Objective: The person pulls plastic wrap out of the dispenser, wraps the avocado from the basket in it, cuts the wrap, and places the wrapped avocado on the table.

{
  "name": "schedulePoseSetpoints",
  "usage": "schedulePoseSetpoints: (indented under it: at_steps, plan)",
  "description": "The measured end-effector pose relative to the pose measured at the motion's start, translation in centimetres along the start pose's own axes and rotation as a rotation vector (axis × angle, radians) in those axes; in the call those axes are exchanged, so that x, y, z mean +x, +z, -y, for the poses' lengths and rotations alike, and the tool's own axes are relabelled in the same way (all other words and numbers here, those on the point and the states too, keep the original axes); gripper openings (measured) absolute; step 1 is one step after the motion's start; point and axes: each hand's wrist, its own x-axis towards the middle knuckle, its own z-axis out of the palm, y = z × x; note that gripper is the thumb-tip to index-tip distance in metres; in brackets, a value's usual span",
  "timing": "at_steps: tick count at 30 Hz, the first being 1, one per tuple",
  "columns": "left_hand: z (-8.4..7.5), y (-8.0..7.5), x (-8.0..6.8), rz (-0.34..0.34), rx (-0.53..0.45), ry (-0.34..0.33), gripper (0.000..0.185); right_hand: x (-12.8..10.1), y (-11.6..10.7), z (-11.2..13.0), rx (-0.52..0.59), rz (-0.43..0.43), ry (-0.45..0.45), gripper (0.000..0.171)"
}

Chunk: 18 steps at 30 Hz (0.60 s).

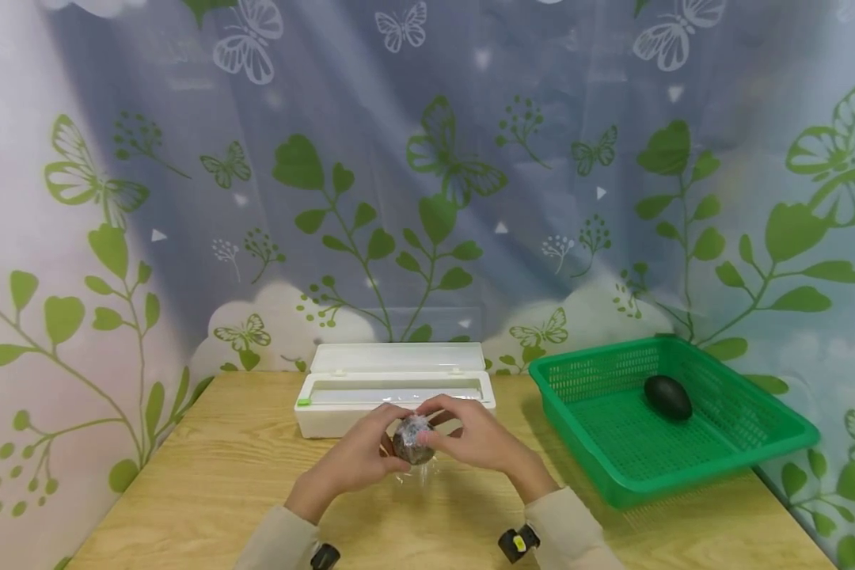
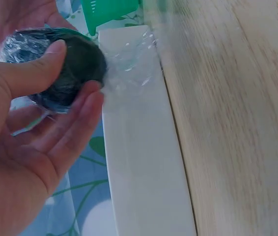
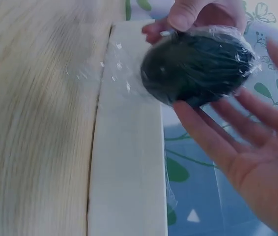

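No readable text, label, brand or number shows on anything in these views.

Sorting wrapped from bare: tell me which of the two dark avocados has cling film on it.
The avocado held between the left hand and right hand has film around it. The one in the green basket lies bare.

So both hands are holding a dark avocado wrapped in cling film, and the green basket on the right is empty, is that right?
Not quite: the green basket is not empty. The head view shows a second, unwrapped dark avocado lying in it. The rest holds: the left hand and right hand both hold the film-wrapped avocado.
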Motion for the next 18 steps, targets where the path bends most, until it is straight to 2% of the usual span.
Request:
schedulePoseSetpoints:
  at_steps: [3,5,9,12,16,18]
  plan:
    - [-0.09,0.0,0.09,-0.047,-0.009,0.038,0.064,0.03,0.02,-0.02,0.035,-0.095,0.06,0.032]
    - [-0.16,0.0,0.2,-0.071,-0.007,0.068,0.065,0.02,0.0,-0.05,0.067,-0.112,0.112,0.033]
    - [-0.18,0.16,0.29,-0.085,0.007,0.113,0.067,-0.08,-0.19,0.17,0.138,-0.048,0.201,0.043]
    - [-0.09,0.26,0.2,-0.051,-0.011,0.117,0.068,-0.22,-0.36,0.4,0.172,0.002,0.23,0.051]
    - [-0.04,0.2,0.06,-0.008,-0.077,0.08,0.065,-0.27,-0.36,0.23,0.069,-0.004,0.219,0.057]
    - [-0.04,0.16,0.07,-0.014,-0.104,0.051,0.049,-0.16,-0.19,-0.08,-0.004,-0.009,0.204,0.058]
